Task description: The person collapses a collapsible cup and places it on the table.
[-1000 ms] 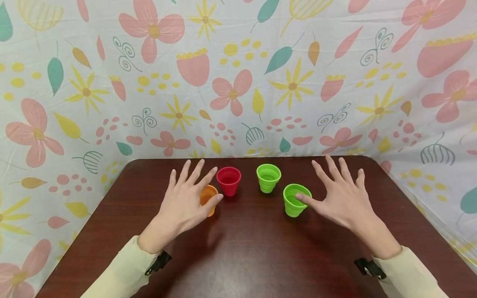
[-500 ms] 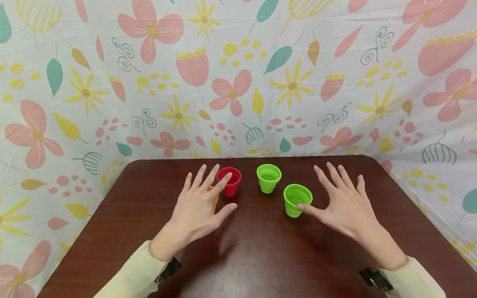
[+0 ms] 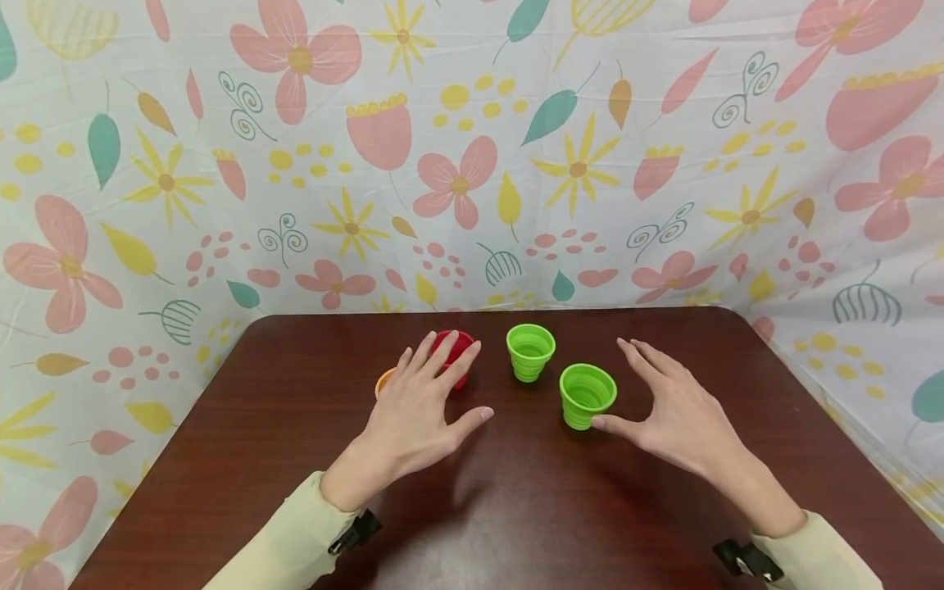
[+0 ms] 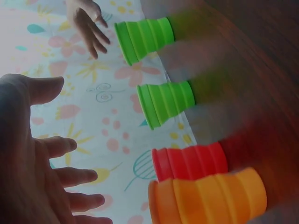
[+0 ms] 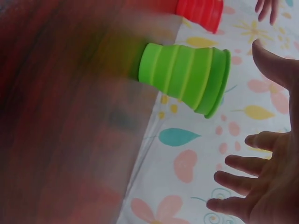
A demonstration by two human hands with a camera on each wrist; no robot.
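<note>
My left hand (image 3: 413, 422) hovers with spread fingers above the table, in front of an orange cup (image 3: 383, 381) and a red cup (image 3: 460, 373), hiding much of both in the head view. In the left wrist view the orange cup (image 4: 210, 198) and red cup (image 4: 191, 161) stand apart from that hand. My right hand (image 3: 686, 418), fingers also extended, is held in the air beside the nearer green cup (image 3: 586, 397), its thumb overlapping the cup's edge in the head view. In the right wrist view a gap shows between hand and green cup (image 5: 187, 74). Neither hand holds anything.
A second green cup (image 3: 529, 352) stands farther back, between the red cup and the nearer green one. The dark brown table (image 3: 531, 508) ends at a patterned cloth (image 3: 472, 164) hanging behind and at both sides.
My left hand has moved right and slightly nearer me, uncovering the orange cup's left rim and covering part of the red cup. My right hand's fingers have drawn closer together. The cups stay put.
</note>
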